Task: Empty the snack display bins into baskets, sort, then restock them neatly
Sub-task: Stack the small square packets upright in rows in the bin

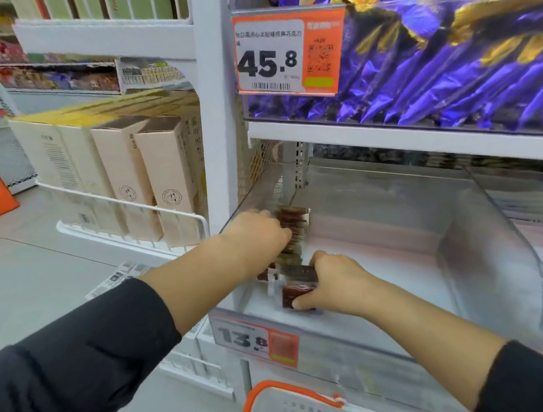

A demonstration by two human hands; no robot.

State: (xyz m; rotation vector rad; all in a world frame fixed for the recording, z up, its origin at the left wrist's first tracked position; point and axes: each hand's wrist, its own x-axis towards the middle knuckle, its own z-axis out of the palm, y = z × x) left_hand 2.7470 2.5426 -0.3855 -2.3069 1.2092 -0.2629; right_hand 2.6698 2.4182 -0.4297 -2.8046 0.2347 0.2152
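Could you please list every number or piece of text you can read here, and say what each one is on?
"45.8": upper price tag on the bin of purple packets.
"13.8": lower price tag on the clear bin.
Small print, barcode and QR code on the upper tag: too blurred to read.
Print on the beige boxes: too small to read.

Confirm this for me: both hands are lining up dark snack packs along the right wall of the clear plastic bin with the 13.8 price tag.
Not quite. In the head view, the row of dark snack packs stands along the left wall of the clear plastic bin, not the right. Both the left hand and the right hand are on the packs there.
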